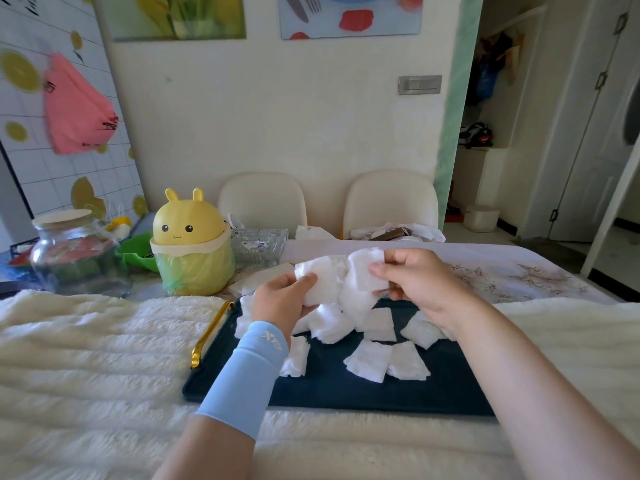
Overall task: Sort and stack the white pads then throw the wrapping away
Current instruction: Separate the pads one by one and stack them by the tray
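- Resting on a fluffy cream cover, a dark tray is seen with a gold handle at its 9 o'clock edge.
- One white pad is pinched by the left hand: the thumb is pressed on the pad's near face at its 9 o'clock edge, and the curled fingers are hidden behind it.
- A second pad is gripped by the right hand, with the thumb laid on its front at 3 o'clock and the fingertips curled over its top corner.
- Both held pads are raised above the tray's 12 o'clock edge and are touching each other.
- Loose pads are scattered on the tray, heaped under the hands at 12 o'clock and lying flatter toward the centre.
- A light blue sleeve is worn on the left forearm.
- A yellow rabbit-eared bin, lined with a bag, is set at 10 o'clock from the tray, with a glass jar at its 9 o'clock.
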{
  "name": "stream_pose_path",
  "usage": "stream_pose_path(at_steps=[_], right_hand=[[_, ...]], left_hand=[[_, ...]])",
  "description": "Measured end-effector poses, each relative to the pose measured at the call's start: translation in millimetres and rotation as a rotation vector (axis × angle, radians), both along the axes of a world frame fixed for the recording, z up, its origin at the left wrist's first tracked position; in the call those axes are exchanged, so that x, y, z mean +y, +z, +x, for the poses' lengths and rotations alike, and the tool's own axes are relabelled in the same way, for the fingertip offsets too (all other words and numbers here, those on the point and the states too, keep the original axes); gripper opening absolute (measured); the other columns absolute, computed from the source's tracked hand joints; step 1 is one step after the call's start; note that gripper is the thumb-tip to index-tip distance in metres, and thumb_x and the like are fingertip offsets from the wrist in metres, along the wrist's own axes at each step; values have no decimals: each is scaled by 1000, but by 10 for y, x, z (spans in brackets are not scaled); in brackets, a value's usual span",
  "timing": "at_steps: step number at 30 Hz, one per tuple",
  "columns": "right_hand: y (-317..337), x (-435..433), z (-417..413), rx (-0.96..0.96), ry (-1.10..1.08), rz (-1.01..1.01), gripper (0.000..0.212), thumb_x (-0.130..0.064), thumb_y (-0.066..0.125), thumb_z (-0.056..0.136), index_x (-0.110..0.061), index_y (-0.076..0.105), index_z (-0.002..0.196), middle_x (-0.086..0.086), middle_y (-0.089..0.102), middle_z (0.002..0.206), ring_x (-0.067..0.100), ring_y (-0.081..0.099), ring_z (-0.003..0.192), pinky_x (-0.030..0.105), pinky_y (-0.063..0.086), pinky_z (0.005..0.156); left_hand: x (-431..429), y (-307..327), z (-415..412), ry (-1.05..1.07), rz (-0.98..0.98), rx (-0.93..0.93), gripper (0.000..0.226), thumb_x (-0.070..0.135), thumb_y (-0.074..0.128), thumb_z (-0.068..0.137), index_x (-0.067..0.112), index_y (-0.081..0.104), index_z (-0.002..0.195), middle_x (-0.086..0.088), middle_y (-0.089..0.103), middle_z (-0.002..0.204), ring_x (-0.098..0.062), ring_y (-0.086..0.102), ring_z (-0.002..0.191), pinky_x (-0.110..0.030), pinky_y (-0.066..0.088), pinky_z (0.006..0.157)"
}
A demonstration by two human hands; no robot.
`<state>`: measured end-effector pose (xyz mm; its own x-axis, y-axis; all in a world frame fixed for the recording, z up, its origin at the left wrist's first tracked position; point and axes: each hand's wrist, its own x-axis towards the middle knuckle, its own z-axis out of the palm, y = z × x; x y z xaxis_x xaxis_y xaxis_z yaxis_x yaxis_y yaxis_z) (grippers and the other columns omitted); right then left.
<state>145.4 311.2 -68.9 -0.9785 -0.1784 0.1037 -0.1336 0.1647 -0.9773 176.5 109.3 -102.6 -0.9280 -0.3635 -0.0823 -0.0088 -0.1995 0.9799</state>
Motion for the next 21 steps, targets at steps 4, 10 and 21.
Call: stream_pose_path(at_steps=[4,10,21], right_hand=[[-35,-48,20,12,-62,152,9,-19,71,93,-20,73,84,-11,65,71,8,58,68,25,50,71],[88,-45,95,39,-61,39,7,-17,71,93,-19,74,99,1,77,90,16,73,77,23,44,59],[109,-277,237,198,-38,302,8,-30,79,85,-22,76,87,1,73,63,4,63,50,19,47,60]], left_hand=[[45,29,41,48,-53,14,8,22,71,89,15,73,85,-5,74,89,-22,71,81,-26,57,73],[9,70,76,94,-78,52,7,22,73,87,20,73,81,-2,75,82,-19,68,75,-31,59,79],[104,107,107,-270,103,37,25,23,63,95,3,71,108,-17,75,104,-27,74,93,-33,61,80]])
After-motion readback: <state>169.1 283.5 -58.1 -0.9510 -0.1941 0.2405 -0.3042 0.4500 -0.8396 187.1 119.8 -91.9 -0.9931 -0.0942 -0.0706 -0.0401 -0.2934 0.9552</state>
